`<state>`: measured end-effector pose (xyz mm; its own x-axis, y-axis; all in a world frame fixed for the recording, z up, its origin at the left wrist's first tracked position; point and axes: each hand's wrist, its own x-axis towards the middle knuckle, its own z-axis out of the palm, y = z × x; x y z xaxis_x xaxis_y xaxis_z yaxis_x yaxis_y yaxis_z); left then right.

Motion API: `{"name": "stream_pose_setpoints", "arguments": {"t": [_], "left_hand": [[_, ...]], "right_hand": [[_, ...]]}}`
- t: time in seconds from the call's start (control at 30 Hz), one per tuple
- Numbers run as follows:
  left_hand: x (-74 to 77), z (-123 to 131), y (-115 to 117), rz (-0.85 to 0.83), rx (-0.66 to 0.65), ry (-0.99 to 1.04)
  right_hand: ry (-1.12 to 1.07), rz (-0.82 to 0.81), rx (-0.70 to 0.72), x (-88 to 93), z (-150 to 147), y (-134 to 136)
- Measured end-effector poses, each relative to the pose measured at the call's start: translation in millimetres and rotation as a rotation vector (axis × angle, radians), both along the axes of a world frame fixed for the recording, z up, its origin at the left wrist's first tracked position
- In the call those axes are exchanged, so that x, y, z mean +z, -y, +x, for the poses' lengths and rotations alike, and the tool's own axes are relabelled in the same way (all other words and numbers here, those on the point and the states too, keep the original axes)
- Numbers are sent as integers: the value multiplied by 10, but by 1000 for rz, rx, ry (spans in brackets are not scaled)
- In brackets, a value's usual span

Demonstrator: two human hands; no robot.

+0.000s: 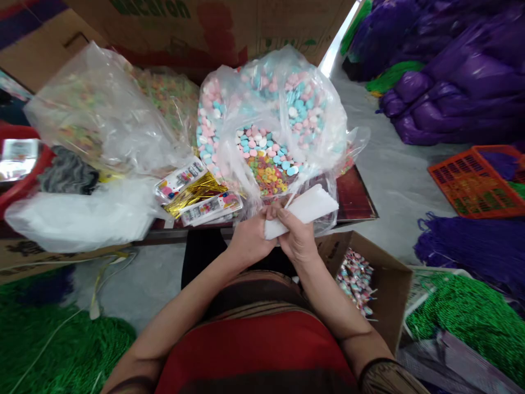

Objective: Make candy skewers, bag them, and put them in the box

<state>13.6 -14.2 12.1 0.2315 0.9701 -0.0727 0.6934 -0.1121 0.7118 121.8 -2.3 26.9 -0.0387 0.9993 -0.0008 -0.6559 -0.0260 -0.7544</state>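
Both my hands are closed at the table's front edge around a white bundle that looks like thin lollipop sticks. My left hand grips its near left end. My right hand wraps its lower side, thumb on top, and a single thin white stick pokes up by the fingertips. Just beyond lies an opened clear bag of pink, blue and white candies, with yellow, orange and green ring candies at its front. Left of my hands are gold twist ties and printed labels.
Bags of pale ring candies and a white plastic packet cover the table's left. A red basin stands beside them. At my lower right, a cardboard box holds wrapped lollipops. An orange crate and purple sacks sit on the floor.
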Motion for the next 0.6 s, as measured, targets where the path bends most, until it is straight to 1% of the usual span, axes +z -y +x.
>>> {"name": "stream_pose_setpoints", "arguments": {"t": [0.1, 0.17, 0.27, 0.33, 0.37, 0.43, 0.5, 0.6], "left_hand": [[38, -12, 4, -33, -8, -35], [52, -38, 2, -36, -25, -54], [73, -102, -11, -59, -59, -151], [99, -157, -29, -71, -82, -238], [117, -187, -42, -68, -94, -274], [163, -254, -77, -37, -113, -335], [219, -331, -120, 13, -129, -415], [316, -453, -184, 141, -180, -580]], "right_hand": [[-1, 10, 23, -28, 10, -5], [-14, 19, 30, -15, 32, -20], [10, 69, -46, 38, 94, -72], [69, 113, -113, 68, 163, -123], [107, 131, -124, 78, 209, -149], [179, 169, -94, 99, 332, -201], [251, 211, -14, 140, 496, -249], [413, 249, 103, 269, 770, -320]]}}
